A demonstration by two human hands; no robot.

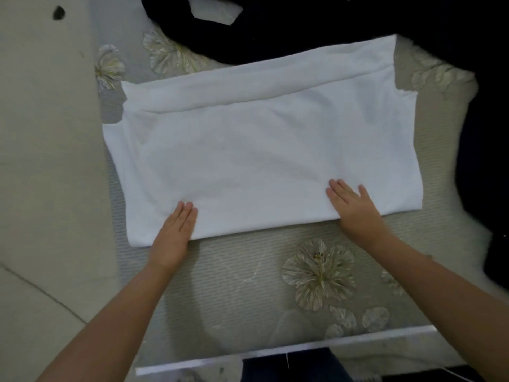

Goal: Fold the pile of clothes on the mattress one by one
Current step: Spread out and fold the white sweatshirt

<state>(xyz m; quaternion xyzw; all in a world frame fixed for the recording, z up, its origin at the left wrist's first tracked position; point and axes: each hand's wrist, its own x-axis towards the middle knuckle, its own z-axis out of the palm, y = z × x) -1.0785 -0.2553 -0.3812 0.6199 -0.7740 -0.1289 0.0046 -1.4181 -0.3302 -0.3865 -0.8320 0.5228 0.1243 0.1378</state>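
Note:
A white garment (pixel 261 150) lies spread flat on the flower-patterned mattress (pixel 248 285), folded into a wide rectangle with a rolled fold along its far edge. My left hand (pixel 175 235) rests flat on its near left edge, fingers straight and together. My right hand (pixel 352 205) presses flat on the near right part of the cloth, fingers straight. Dark clothes (pixel 289 26) lie in a heap beyond the white garment.
More dark fabric (pixel 484 161) runs down the right side of the mattress. Pale floor (pixel 46 161) lies to the left of the mattress. A white mattress edge (pixel 275 351) crosses the bottom, with my dark trousers below it.

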